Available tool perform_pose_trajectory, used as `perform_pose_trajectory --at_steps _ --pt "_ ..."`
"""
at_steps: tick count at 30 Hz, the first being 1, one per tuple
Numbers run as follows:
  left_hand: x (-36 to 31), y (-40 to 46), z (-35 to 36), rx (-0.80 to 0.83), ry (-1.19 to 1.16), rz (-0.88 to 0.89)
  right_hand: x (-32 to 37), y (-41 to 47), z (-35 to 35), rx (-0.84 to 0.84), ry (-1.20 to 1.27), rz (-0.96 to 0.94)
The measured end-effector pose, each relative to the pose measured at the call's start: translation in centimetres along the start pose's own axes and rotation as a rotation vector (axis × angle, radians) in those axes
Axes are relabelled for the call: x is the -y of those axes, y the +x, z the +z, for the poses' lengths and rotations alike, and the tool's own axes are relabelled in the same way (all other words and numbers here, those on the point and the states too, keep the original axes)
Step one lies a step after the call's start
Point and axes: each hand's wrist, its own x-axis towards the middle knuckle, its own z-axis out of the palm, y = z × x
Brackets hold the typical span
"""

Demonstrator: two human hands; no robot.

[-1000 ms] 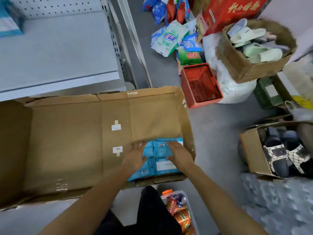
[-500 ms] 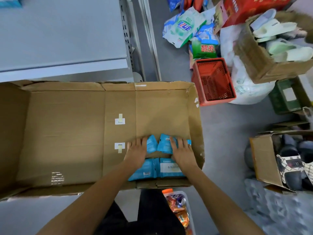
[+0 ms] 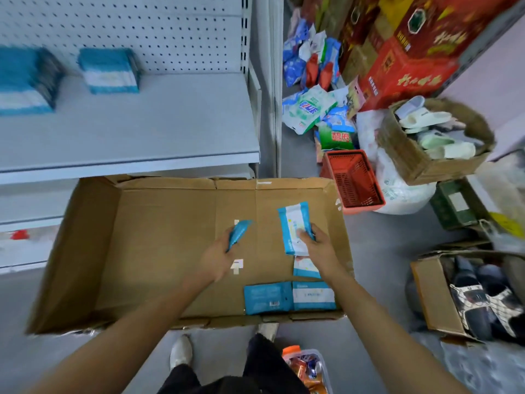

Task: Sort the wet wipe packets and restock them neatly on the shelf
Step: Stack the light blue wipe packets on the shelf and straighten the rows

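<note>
Both hands are now lifting packets off the pile: left hand [image 3: 217, 258] gripping one packet [image 3: 238, 233], right hand [image 3: 319, 248] clamping another [image 3: 292, 223], leaving three below in the box [image 3: 159, 245], shelf [image 3: 142, 129] next.

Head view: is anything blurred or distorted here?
Head view: wide-angle bending bows the shelf edge and cardboard box; the packet stacks on the shelf are smeared by blur; both hands, left and right, stay fairly sharp; lighting even, no glare.
</note>
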Motion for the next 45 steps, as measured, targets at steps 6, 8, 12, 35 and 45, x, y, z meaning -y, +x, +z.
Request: perform_pose_trajectory --at_steps 6,8,12,35,45 --pt "0.2 -7.2 -10.9 0.018 -0.511 0.039 6.6 -8.2 7.2 -0.035 0.038 -0.127" --pt "0.6 -9.5 -14.2 0.007 -0.575 0.059 8.3 -10.2 9.8 -0.016 0.032 -0.148" --pt "1.2 -14.2 -20.1 -0.037 -0.619 0.097 11.5 -12.9 14.5 0.037 0.010 -0.217" --pt "8.9 -16.9 -40.0 -0.294 -0.607 0.154 24.1 -13.9 31.4 0.118 -0.105 -0.412" --pt "16.4 -16.2 -52.3 -0.063 -0.776 0.012 24.5 -14.3 45.8 -0.058 -0.002 -0.359"
